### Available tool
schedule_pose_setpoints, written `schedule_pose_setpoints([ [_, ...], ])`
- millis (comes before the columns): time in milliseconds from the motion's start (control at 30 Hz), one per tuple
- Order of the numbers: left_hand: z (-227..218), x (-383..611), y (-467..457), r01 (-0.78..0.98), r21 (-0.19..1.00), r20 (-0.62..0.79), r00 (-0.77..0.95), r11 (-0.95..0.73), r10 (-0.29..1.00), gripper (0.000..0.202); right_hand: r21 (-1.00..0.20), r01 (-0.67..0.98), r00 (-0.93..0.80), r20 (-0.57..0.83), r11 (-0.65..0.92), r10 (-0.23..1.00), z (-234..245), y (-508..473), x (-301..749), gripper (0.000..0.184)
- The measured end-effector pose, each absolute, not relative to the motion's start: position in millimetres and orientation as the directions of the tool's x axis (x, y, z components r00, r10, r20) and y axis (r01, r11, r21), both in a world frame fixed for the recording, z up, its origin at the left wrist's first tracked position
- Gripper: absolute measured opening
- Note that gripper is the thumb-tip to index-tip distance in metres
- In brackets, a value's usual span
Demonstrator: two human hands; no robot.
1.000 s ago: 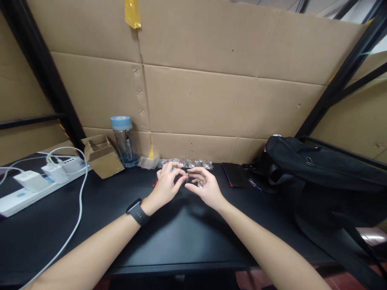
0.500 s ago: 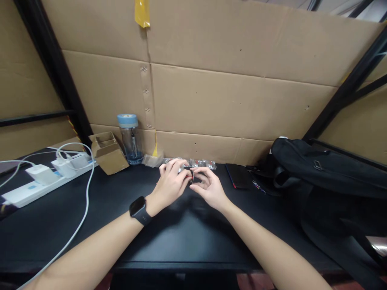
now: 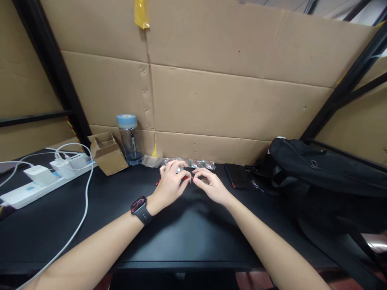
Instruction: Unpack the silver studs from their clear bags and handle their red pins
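My left hand [image 3: 169, 184] is closed in a pinch, thumb and index finger at the edge of a small thin piece [image 3: 191, 177]. The piece looks dark-edged and stands upright; its kind is too small to tell. From the right, my right hand [image 3: 214, 187] meets it with bent fingers and thumb drawn together. A bit of red shows by the left fingertips, and another red bit [image 3: 157, 182] peeks out beside the left hand. Both hands are just above the black table [image 3: 187, 237]. A dark smartwatch [image 3: 140, 207] is strapped on my left wrist.
Small clear packets [image 3: 199, 163] lie along the cardboard wall behind my hands. To the left stand a blue-lidded bottle [image 3: 129, 141], an open carton [image 3: 109, 153] and a white power strip [image 3: 30, 189] with cables. A dark flat case [image 3: 236, 176] and a black backpack [image 3: 329, 177] are at right.
The right thumb has moved up, nearer its index finger, and the thin piece now appears more edge-on. The left hand has barely moved; its watch screen has lit up.
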State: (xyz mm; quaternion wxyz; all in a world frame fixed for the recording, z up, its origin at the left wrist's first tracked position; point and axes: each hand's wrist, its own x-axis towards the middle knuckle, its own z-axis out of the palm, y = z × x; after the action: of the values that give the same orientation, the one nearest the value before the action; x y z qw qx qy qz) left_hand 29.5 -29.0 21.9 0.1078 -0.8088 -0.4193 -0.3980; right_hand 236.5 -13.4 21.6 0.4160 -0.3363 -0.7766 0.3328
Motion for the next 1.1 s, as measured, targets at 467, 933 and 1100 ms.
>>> schedule_pose_setpoints([
  [467,17.8,25.7,-24.5,0.643,0.357,0.488,0.49,-0.678,0.722,0.032,-0.45,0.545,-0.607,0.371,0.707,0.703,20.9,-17.2,246.5,0.015],
  [933,22.1,-16.3,4.8,0.646,0.318,0.375,0.587,-0.694,0.718,0.037,-0.38,0.601,-0.619,0.335,0.703,0.71,16.3,-9.2,252.1,0.021],
  [1100,26.7,-73.3,36.4,0.77,0.232,0.296,0.526,-0.594,0.797,0.02,-0.279,0.758,-0.535,0.249,0.589,0.807,14.3,1.8,270.1,0.021],
])
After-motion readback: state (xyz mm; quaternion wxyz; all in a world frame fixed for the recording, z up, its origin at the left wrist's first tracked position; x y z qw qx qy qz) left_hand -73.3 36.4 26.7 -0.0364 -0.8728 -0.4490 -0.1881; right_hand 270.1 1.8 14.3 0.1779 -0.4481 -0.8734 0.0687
